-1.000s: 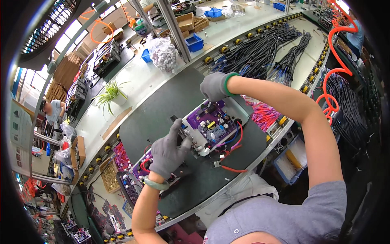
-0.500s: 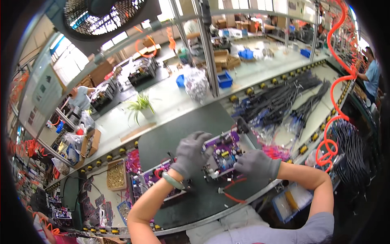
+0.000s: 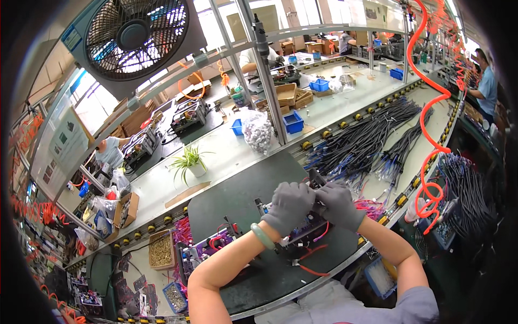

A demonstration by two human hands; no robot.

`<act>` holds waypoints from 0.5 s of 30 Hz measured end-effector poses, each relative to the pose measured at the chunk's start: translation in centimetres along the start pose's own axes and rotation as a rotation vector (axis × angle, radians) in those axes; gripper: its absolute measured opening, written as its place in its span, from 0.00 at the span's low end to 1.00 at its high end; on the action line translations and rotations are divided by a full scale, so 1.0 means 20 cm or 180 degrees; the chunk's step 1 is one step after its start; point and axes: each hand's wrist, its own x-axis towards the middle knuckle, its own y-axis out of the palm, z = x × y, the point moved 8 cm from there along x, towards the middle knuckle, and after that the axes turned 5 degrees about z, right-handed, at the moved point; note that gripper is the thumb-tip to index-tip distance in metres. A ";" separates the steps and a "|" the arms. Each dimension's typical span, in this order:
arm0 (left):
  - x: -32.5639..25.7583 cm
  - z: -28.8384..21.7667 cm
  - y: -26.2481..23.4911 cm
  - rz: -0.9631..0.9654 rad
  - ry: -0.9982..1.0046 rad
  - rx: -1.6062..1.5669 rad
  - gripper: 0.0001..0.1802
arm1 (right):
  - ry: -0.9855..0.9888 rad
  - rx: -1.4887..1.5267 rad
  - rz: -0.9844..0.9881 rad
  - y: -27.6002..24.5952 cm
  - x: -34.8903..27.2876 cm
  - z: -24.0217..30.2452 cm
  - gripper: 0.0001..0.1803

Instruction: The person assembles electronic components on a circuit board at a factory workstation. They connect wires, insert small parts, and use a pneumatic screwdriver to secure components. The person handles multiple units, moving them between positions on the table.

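Observation:
My left hand (image 3: 290,208), in a grey glove, is curled over a unit with a purple circuit board (image 3: 305,229). Close beside it, my gloved right hand (image 3: 341,206) is closed too, its fingers bent toward the left hand. A black part (image 3: 316,177) rises at the unit's far edge, by the fingertips of both hands. My hands cover most of the board, and what lies inside their fingers is hidden. Red wires (image 3: 312,259) trail from the near side onto the dark mat (image 3: 243,186). A second purple-board unit (image 3: 208,245) lies left of my left forearm.
Black cables (image 3: 372,135) lie bundled at the right, with more hanging beyond the coiled red air hose (image 3: 431,156). A box of small brass-coloured parts (image 3: 162,249) stands at left. Across the line are a potted plant (image 3: 190,161), a blue bin (image 3: 293,122) and a fan (image 3: 135,36).
Both hands have come together over the unit, the left moving right and the right shifting slightly farther away. The exposed board is now mostly covered. The head view has shifted a little.

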 end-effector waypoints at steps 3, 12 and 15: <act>-0.04 0.02 -0.01 -0.0284 0.0084 0.0246 0.06 | 0.0084 0.0064 -0.0042 0.04 0.01 -0.01 0.07; -0.04 0.01 0.09 -0.0282 -0.0093 0.0094 0.06 | 0.0408 0.0264 -0.0560 0.00 -0.02 -0.05 0.04; -0.06 0.09 0.17 -0.0013 -0.0750 -0.1155 0.08 | 0.0444 0.0207 -0.0663 0.01 -0.03 -0.05 0.03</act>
